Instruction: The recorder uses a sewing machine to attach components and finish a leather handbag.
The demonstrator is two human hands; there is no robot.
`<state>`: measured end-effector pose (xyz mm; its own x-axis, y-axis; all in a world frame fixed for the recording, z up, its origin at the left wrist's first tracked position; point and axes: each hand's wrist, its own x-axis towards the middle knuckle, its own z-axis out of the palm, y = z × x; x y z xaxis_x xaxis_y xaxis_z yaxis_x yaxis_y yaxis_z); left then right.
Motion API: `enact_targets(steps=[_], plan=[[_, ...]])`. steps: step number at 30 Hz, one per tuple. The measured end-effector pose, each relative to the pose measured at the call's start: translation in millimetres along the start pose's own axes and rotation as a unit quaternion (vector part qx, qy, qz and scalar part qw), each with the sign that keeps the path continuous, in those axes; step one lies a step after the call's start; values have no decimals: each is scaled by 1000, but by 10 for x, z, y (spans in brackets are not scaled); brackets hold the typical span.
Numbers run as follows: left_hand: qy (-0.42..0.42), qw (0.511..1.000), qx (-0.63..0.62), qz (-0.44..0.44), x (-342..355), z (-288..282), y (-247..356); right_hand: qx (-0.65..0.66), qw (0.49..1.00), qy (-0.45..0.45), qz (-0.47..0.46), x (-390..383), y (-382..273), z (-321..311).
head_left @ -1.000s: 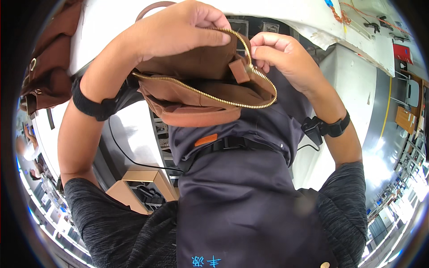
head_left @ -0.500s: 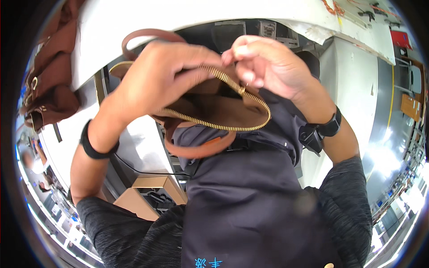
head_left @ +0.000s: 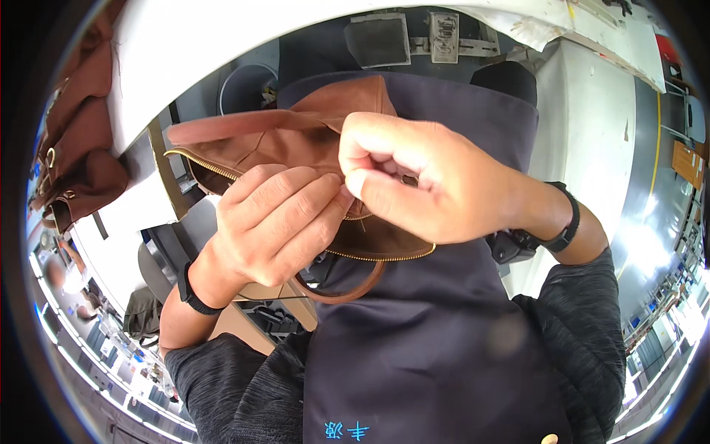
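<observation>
A brown handbag (head_left: 307,144) rests over my apron-covered lap, its mouth unzipped. The gold zipper (head_left: 392,258) curves along the near rim, with dark lining behind it. One handle (head_left: 237,124) lies across the far side and the other handle (head_left: 351,294) hangs at the near side. My left hand (head_left: 277,222) is closed, pinching the bag's edge at the zipper. Against its fingertips, my right hand (head_left: 436,177) is closed too, thumb pressed to curled fingers. Whatever small thing lies in that right pinch is hidden.
A white worktable (head_left: 177,52) curves across the far side. More brown bags (head_left: 89,177) hang or lie at its left. Under the table are metal pedal plates (head_left: 444,37). A cardboard box (head_left: 248,325) stands below my left forearm.
Both hands have come down and together, fingertips meeting. The bag has tilted, so its far side shows and its mouth is narrower. My right hand has turned over and closed more tightly.
</observation>
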<state>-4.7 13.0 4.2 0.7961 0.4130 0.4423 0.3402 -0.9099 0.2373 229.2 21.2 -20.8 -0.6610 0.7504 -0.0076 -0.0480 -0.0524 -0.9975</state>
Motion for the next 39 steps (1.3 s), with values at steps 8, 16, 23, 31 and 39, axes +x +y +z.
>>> enact_targets(steps=[8,16,23,31,39], plan=[[2,999,43,5,40,37,-4,364,910,20,197,81,196,-195],[-2,1000,13,-13,48,109,-131,375,902,144,157,65,337,-310],[-44,993,-38,-101,148,99,-261,-121,983,133,38,-255,125,-174],[-238,869,-266,-343,459,-224,-519,-89,990,10,113,-6,32,-344],[-159,544,-595,-570,781,-597,-519,-43,997,-36,55,405,-353,-784]])
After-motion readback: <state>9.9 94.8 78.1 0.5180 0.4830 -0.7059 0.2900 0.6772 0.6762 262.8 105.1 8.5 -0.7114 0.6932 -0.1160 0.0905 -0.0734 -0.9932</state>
